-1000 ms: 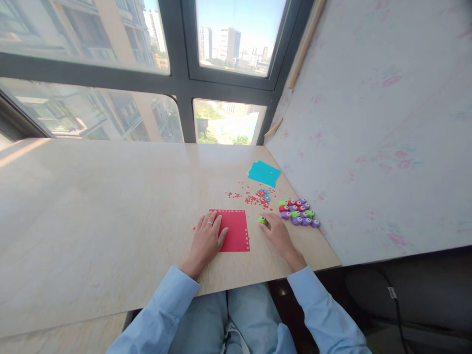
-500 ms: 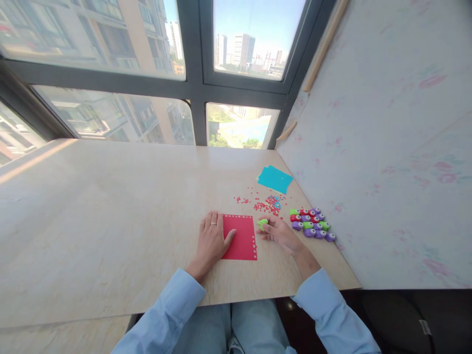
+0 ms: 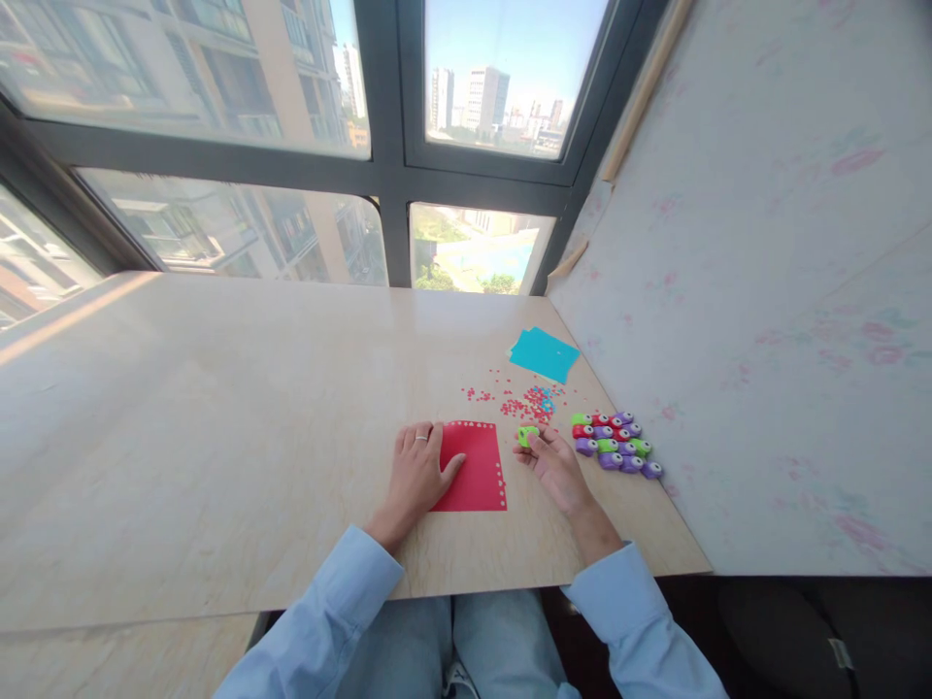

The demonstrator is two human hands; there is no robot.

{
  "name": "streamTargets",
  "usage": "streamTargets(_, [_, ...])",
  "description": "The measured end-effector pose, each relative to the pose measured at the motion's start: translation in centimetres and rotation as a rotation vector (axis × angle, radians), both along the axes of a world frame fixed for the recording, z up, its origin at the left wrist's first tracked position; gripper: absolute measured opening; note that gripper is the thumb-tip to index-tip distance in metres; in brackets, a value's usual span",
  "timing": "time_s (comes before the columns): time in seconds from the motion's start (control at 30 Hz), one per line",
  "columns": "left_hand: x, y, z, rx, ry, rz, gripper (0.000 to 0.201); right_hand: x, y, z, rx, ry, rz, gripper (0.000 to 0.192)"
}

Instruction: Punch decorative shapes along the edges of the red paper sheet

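Note:
A red sheet of paper (image 3: 477,474) lies on the table with small holes punched along its top and right edges. My left hand (image 3: 416,473) rests flat on its left side, fingers stretched out and thumb apart. Just right of the sheet, my right hand (image 3: 559,471) holds a small green craft punch (image 3: 527,437) between thumb and fingers, apart from the paper. Small red and blue paper cut-outs (image 3: 530,404) are scattered beyond the punch.
Several purple, red and green craft punches (image 3: 615,444) stand in rows at the right, near the wall (image 3: 764,340). Blue paper sheets (image 3: 543,355) lie farther back. The table (image 3: 218,437) reaches to the window frame.
My right hand has drawn the green punch slightly right and away from the sheet, turning it. The red sheet has shifted a little under my left hand.

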State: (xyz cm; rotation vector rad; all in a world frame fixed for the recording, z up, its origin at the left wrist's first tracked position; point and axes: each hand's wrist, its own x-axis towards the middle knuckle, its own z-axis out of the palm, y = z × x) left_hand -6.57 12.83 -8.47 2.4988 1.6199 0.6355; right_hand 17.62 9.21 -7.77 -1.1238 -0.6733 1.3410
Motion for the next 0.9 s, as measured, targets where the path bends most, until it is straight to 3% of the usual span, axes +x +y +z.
streamTargets(0.17, [-0.4,0.1,-0.1,-0.099,-0.196,-0.046,0.045,0.1,-0.3,0.2,0.022,0.013,0.000,0.050])
streamTargets(0.3, [-0.6,0.2,0.3,-0.250,-0.593,-0.049,0.031,0.0,-0.2,-0.2,0.056,-0.036,-0.002,0.050])
streamTargets(0.4, [-0.7,0.1,1.1,-0.355,-0.891,0.036,0.038,-0.1,-0.2,-0.7,0.052,-0.061,0.012,0.053])
streamTargets(0.5, [-0.8,0.2,1.8,-0.469,-1.060,0.060,0.051,0.0,-0.4,-0.9,0.026,-0.034,0.037,0.051])
streamTargets(0.63, [-0.8,0.4,2.1,-0.557,-1.138,0.061,0.064,0.2,-1.3,-0.5,-0.039,0.094,0.067,0.046])
streamTargets(0.9, [-1.1,0.8,1.6,-0.528,-1.065,0.090,0.088,1.2,-2.6,1.7,-0.225,0.137,0.147,0.032])
